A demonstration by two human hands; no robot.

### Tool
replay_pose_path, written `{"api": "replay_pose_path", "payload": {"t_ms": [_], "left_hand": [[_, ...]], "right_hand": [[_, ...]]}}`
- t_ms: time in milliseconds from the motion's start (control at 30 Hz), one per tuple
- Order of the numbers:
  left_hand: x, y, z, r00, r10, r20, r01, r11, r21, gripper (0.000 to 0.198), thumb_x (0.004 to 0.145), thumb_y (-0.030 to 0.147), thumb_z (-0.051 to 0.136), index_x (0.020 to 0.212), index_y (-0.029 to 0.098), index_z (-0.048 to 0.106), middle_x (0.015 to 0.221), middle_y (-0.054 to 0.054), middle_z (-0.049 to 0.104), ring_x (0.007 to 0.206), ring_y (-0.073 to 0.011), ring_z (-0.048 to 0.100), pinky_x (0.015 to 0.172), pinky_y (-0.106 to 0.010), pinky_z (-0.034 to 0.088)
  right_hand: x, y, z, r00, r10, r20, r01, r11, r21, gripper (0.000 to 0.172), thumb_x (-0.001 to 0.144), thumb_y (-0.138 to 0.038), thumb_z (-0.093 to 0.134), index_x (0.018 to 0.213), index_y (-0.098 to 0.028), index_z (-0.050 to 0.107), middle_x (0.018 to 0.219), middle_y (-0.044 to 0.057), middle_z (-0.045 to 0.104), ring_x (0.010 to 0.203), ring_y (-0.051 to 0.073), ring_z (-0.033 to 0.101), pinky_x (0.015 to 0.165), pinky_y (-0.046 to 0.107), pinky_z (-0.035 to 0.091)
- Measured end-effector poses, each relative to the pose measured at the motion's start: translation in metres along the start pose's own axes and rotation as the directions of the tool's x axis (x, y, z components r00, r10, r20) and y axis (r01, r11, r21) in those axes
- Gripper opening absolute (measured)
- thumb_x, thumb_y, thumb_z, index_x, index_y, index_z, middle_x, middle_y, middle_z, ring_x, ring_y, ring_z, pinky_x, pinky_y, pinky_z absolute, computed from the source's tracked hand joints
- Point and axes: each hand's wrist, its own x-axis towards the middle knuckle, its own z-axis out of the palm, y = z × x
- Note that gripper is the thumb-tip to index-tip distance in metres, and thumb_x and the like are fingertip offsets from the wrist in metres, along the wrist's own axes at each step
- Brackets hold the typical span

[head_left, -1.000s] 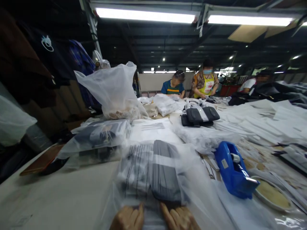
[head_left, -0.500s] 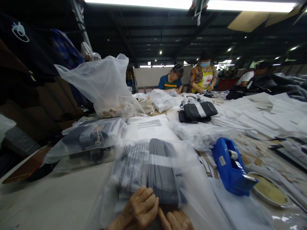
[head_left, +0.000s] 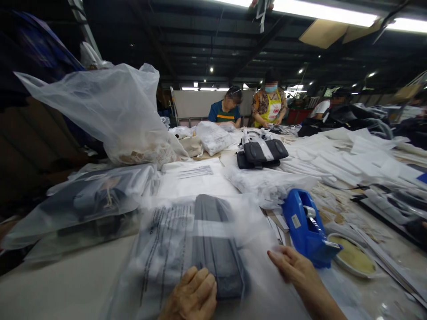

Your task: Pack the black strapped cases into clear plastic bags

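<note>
We take the blue tape dispenser (head_left: 305,226) as our mark. Just left of it lies a clear plastic bag (head_left: 167,249) with a dark grey folded item (head_left: 215,249) inside, a pale band across the item's middle. Black print runs in lines down the bag's left half, but it is too blurred for us to read. A small pale label sits on the dispenser's side, and we cannot read that either.

Our left hand (head_left: 191,295) rests on the near end of the grey item, down and left of the dispenser. Its fingers are bent and close together on the plastic, and we cannot tell whether they grip. Our right hand (head_left: 293,266) lies just below the dispenser's base, fingers stretched out loosely on the bag's right edge and holding nothing.

A shallow dish (head_left: 350,260) with yellowish contents touches the dispenser's right side. Behind the dispenser sits a black padded piece with a white band (head_left: 262,153). A sheet with printed lines (head_left: 195,171) lies up and to the left, the print too small to make out. Far left of the dispenser stands a large crumpled bag (head_left: 110,111). Beyond it, two people (head_left: 247,106) work at the table's far end.
</note>
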Motion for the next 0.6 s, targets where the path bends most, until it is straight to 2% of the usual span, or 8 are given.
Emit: {"api": "replay_pose_path", "payload": {"t_ms": [67,133,233,300,367,433,500,600], "left_hand": [[0.006,0.0,0.0,0.998,-0.051,0.043,0.051,0.999,0.001,0.027,0.089,0.013,0.039,0.073,0.014,0.06,0.082,-0.007,0.06,0.084,-0.018,0.057,0.077,-0.034,0.04],[0.011,0.001,0.0,0.993,-0.099,0.058,0.097,0.995,0.033,0.027,0.089,0.024,0.039,0.073,0.019,0.061,0.087,-0.009,0.06,0.087,-0.0209,0.056,0.077,-0.036,0.037],[0.014,0.0,0.001,0.989,-0.093,0.111,0.084,0.992,0.089,0.024,0.087,0.033,0.042,0.08,0.023,0.063,0.09,-0.01,0.059,0.085,-0.0225,0.055,0.076,-0.036,0.035],[0.012,-0.001,0.004,0.983,-0.075,0.166,0.06,0.994,0.092,0.029,0.09,0.038,0.037,0.088,0.025,0.063,0.091,-0.01,0.059,0.084,-0.0222,0.055,0.076,-0.036,0.034],[0.009,-0.003,0.008,0.988,-0.076,0.132,0.066,0.995,0.077,0.038,0.094,0.04,0.029,0.089,0.026,0.064,0.089,-0.008,0.06,0.082,-0.0202,0.055,0.076,-0.035,0.033],[0.006,-0.004,0.014,0.994,-0.106,0.025,0.105,0.993,0.058,0.037,0.095,0.034,0.029,0.088,0.028,0.065,0.086,-0.005,0.06,0.078,-0.0167,0.054,0.076,-0.033,0.033],[0.005,-0.005,0.017,0.99,-0.143,-0.017,0.143,0.988,0.056,0.028,0.093,0.026,0.038,0.09,0.032,0.064,0.084,-0.002,0.061,0.074,-0.0137,0.054,0.076,-0.03,0.034],[0.003,-0.006,0.015,0.987,-0.143,0.071,0.136,0.986,0.1,0.019,0.088,0.025,0.051,0.097,0.036,0.063,0.084,0.002,0.063,0.071,-0.0115,0.056,0.073,-0.026,0.039]], "right_hand": [[0.008,0.009,0.01,1.0,-0.019,-0.015,0.02,0.999,0.033,0.043,0.078,-0.056,0.041,0.077,-0.017,0.06,0.066,0.003,0.062,0.064,0.019,0.06,0.06,0.028,0.046],[0.012,0.022,0.017,0.992,-0.066,-0.107,0.059,0.996,-0.069,0.036,0.077,-0.051,0.04,0.064,-0.02,0.055,0.064,0.003,0.062,0.065,0.02,0.059,0.062,0.029,0.045],[0.015,0.037,0.02,0.992,-0.113,-0.059,0.091,0.95,-0.298,0.031,0.08,-0.043,0.036,0.062,-0.022,0.051,0.06,0.004,0.062,0.063,0.022,0.061,0.063,0.033,0.045],[0.019,0.034,0.016,0.983,-0.159,-0.096,0.105,0.9,-0.423,0.029,0.082,-0.04,0.035,0.076,-0.02,0.056,0.072,0.007,0.066,0.07,0.025,0.063,0.067,0.036,0.046],[0.028,0.017,0.012,0.927,-0.316,-0.204,0.166,0.831,-0.531,0.034,0.084,-0.04,0.038,0.096,-0.015,0.058,0.091,0.013,0.066,0.083,0.027,0.062,0.073,0.038,0.047],[0.045,-0.01,0.011,0.825,-0.507,-0.248,0.259,0.73,-0.632,0.038,0.087,-0.037,0.04,0.11,-0.011,0.054,0.108,0.017,0.061,0.098,0.028,0.058,0.083,0.04,0.044],[0.069,-0.043,0.015,0.778,-0.611,-0.145,0.339,0.604,-0.721,0.034,0.091,-0.029,0.037,0.114,-0.011,0.054,0.117,0.017,0.058,0.107,0.028,0.052,0.089,0.041,0.038],[0.112,-0.081,0.032,0.777,-0.621,0.107,0.474,0.464,-0.748,0.029,0.093,-0.019,0.035,0.11,-0.016,0.058,0.115,0.011,0.06,0.108,0.022,0.051,0.093,0.037,0.034]]}}
